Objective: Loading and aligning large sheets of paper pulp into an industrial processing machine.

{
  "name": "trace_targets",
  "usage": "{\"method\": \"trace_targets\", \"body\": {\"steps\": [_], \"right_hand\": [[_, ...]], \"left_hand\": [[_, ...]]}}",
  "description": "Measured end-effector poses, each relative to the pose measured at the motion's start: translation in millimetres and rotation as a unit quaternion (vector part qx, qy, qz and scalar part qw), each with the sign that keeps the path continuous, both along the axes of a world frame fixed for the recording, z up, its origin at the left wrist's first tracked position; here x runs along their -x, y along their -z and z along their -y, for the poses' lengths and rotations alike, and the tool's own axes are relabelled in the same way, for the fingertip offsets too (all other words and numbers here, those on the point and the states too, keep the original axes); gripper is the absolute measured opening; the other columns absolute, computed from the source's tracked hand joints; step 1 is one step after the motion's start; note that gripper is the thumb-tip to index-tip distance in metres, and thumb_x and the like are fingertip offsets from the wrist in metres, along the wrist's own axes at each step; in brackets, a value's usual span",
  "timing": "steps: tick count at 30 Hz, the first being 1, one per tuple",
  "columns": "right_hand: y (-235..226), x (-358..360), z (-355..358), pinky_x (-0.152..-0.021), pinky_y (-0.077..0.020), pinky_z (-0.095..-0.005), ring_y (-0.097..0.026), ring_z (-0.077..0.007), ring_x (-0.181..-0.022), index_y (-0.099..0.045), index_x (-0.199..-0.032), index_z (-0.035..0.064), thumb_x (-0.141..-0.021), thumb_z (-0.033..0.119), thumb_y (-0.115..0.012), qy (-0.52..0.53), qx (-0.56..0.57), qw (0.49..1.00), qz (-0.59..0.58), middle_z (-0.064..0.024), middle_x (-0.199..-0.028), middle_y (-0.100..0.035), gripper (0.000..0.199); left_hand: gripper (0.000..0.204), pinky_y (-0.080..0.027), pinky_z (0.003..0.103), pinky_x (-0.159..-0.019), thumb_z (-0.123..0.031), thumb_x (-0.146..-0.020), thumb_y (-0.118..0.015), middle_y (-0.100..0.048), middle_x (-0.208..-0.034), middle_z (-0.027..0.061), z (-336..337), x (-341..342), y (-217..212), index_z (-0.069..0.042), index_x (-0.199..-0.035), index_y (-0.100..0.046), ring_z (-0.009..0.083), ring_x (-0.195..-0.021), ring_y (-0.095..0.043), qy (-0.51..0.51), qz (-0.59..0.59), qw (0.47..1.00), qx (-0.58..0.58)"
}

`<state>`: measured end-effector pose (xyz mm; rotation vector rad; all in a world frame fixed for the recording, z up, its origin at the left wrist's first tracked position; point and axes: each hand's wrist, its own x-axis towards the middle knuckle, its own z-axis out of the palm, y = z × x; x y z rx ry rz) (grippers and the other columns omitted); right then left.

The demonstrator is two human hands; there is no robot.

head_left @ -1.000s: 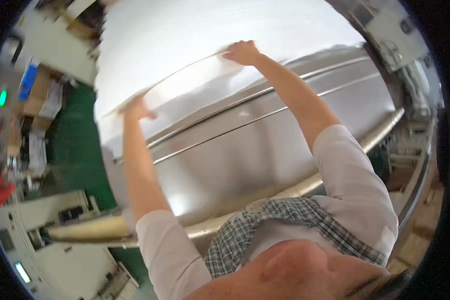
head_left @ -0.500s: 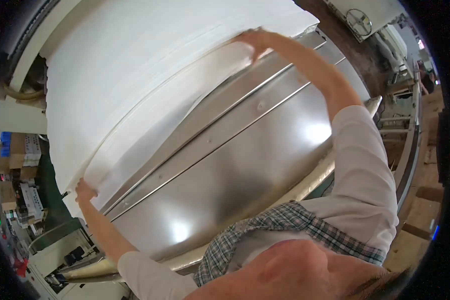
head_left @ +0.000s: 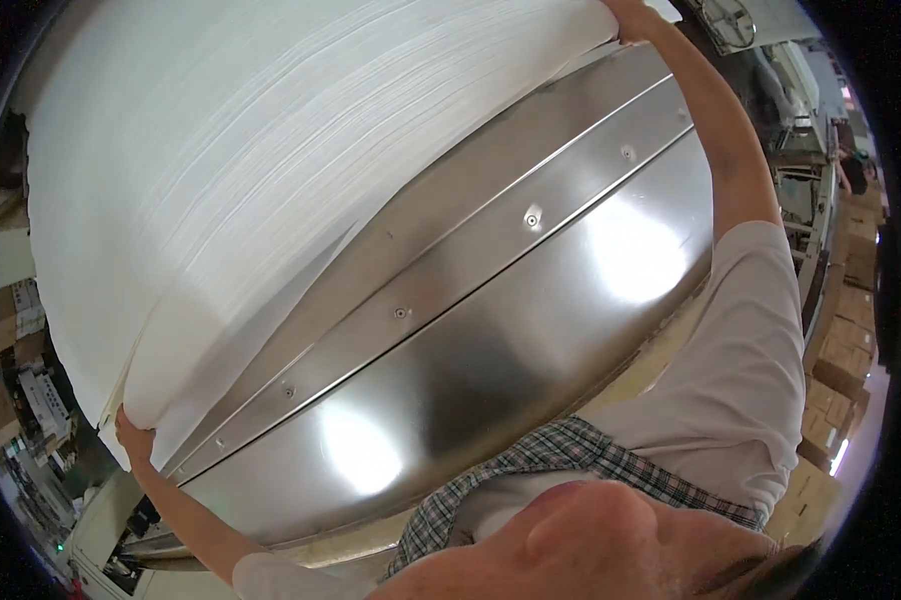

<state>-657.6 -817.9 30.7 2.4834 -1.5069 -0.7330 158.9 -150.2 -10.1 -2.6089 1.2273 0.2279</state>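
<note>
A wide stack of thin white sheets [head_left: 270, 160], paper or cloth I cannot tell, fills the far left, with fine layered lines along its near side. My left hand [head_left: 135, 437] is closed on the stack's near left corner, fingers curled against the edge. With my arm stretched out, my right hand [head_left: 638, 20] grips the stack's far right end; its fingers are partly cut off by the picture's rim. Between the hands the near edge bulges, and a loose flap hangs over the shiny metal table [head_left: 470, 340].
Screw heads and straight seams run across the metal table. A padded, film-wrapped edge [head_left: 660, 355] lies along its near side. Cardboard boxes [head_left: 850, 330] are piled at the right, more goods at the left. A handwheel [head_left: 730, 22] shows at the far right.
My right hand has moved outward to the stack's far right end. My left hand sits lower and further left. More layered lines show along the stack, and the view has shifted closer.
</note>
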Motion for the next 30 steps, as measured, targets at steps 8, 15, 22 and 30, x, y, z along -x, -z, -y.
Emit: {"method": "trace_targets", "body": {"steps": [8,15,22,30], "right_hand": [[-16.2,-21.5,-51.8,-0.096,-0.0261,-0.0409,-0.043,-0.0244,-0.109,-0.058,-0.102,0.0180,-0.063,0.020,-0.065,-0.003,0.091,0.970,0.224,-0.0086,-0.107,-0.053,0.040],[-23.9,24.1,-41.7,-0.096,-0.0277,-0.0434,-0.038,-0.0316,-0.114,-0.056,-0.102,0.0118,-0.059,0.020,-0.068,-0.044,0.245,0.931,0.266,-0.0119,-0.108,-0.052,0.046],[-88.5,101.0,-64.2,-0.091,-0.0356,-0.0421,-0.044,-0.0278,-0.110,-0.047,-0.114,0.0118,-0.060,0.008,-0.066,-0.168,0.292,0.897,0.285,-0.0106,-0.117,-0.048,0.057],[-79.3,195.5,-186.2,-0.096,-0.0334,-0.0399,-0.041,-0.0361,-0.113,-0.047,-0.113,-0.0001,-0.062,-0.013,-0.044,-0.106,0.238,0.920,0.294,-0.0205,-0.120,-0.044,0.053]], "left_hand": [[0.063,-0.034,0.044,-0.091,-0.008,-0.055,-0.070,-0.050,-0.113,0.0138,-23.3,0.7,8.2,-0.007,-0.113,-0.045,0.0337,-0.106,-0.045,0.066,0.095,0.988,0.106],[0.052,-0.035,0.044,-0.090,-0.011,-0.059,-0.068,-0.054,-0.107,0.0135,-0.5,17.7,-35.5,-0.007,-0.109,-0.050,0.0346,-0.104,-0.047,0.052,0.172,0.962,0.207],[0.051,-0.042,0.041,-0.083,-0.013,-0.061,-0.070,-0.055,-0.105,0.0146,-43.9,40.5,-126.7,-0.006,-0.109,-0.052,0.0338,-0.099,-0.051,0.065,0.196,0.937,0.280],[0.054,-0.030,0.044,-0.092,-0.018,-0.065,-0.064,-0.050,-0.111,0.0182,-141.1,123.2,-137.9,-0.002,-0.113,-0.045,0.0364,-0.107,-0.041,0.043,0.132,0.961,0.238]]}}
